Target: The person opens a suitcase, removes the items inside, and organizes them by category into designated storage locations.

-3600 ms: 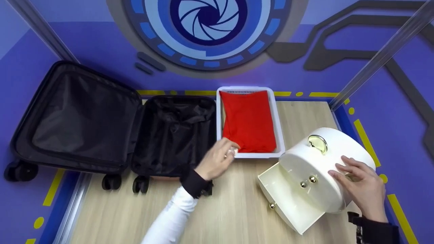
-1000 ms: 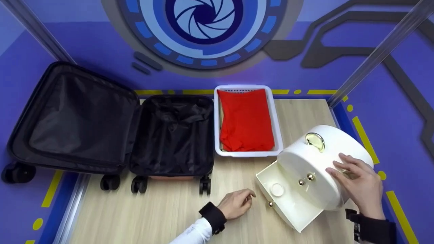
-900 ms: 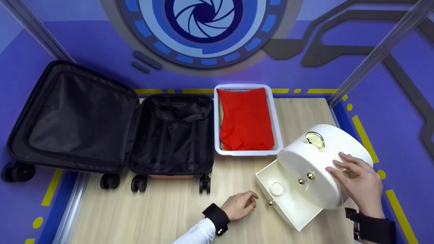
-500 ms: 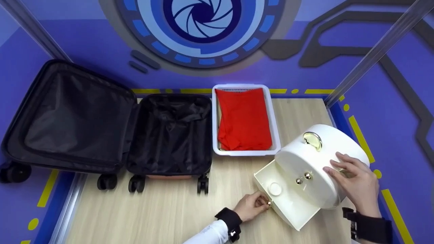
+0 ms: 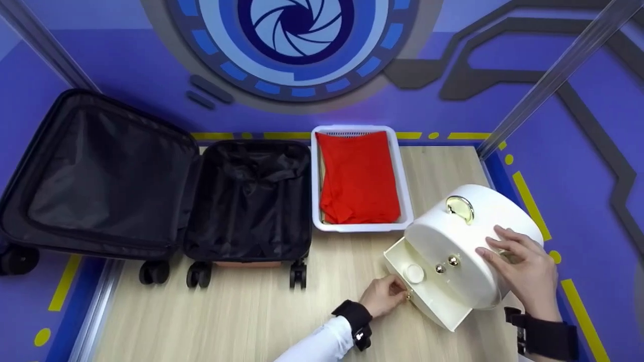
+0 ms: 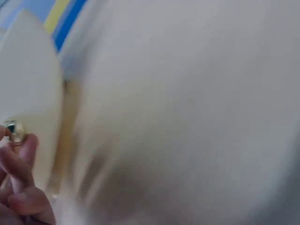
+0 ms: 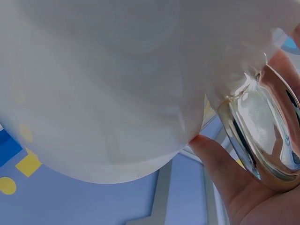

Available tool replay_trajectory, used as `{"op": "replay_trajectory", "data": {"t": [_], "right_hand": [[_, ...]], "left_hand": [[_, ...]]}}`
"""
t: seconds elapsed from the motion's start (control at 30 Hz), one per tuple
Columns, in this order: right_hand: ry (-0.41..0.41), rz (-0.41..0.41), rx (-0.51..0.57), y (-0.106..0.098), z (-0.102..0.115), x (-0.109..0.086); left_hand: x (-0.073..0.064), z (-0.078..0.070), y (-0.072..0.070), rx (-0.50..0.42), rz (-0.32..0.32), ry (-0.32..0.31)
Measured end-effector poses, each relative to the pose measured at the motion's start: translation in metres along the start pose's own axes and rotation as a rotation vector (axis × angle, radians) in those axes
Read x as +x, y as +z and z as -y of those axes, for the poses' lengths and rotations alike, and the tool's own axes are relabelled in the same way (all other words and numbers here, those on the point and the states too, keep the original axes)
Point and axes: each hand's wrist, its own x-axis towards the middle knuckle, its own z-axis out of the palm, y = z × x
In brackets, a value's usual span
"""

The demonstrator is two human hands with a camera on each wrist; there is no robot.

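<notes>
A white rounded drawer box (image 5: 483,221) stands at right in the head view, its lower drawer (image 5: 445,302) pulled partly out. In that drawer sits a small round white object (image 5: 414,273) of unclear kind. My left hand (image 5: 382,297) pinches the drawer's gold knob (image 5: 408,296); the left wrist view shows the knob (image 6: 18,131) at the fingertips. My right hand (image 5: 528,269) rests on the box's top, fingers spread. In the right wrist view the thumb touches the box's edge, and a shiny gold handle (image 7: 258,117) lies between thumb and fingers.
A white basket (image 5: 406,201) with folded red cloth (image 5: 359,176) stands behind the drawer box. Left of it lies an open black suitcase (image 5: 251,201), its lid (image 5: 108,176) against the wall. Another gold handle (image 5: 460,208) and two gold knobs are on the box.
My left hand moved from the basket, where it held something small and white, to the knob. The round white object appeared in the drawer, which has slid slightly inward. The right hand stayed put.
</notes>
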Motion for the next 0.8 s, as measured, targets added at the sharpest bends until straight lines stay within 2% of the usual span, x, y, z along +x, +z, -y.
{"op": "replay_trajectory", "data": {"t": [0.1,0.23,0.37,0.6,0.8], "right_hand": [[-0.002,0.003,-0.004,0.000,0.000,0.000],[-0.027,-0.003,-0.013,0.001,0.000,0.000],[-0.072,-0.010,-0.019,0.001,0.001,0.001],[-0.097,-0.032,-0.024,0.002,-0.001,0.001],[-0.121,-0.047,-0.011,0.005,-0.004,0.000]], "left_hand": [[0.008,-0.006,0.001,0.005,-0.026,-0.024],[0.019,-0.013,0.004,0.021,-0.009,-0.033],[0.028,-0.021,0.007,0.020,0.045,-0.057],[0.037,-0.032,0.007,0.011,0.128,-0.098],[0.037,-0.036,0.011,-0.064,0.214,-0.164]]}}
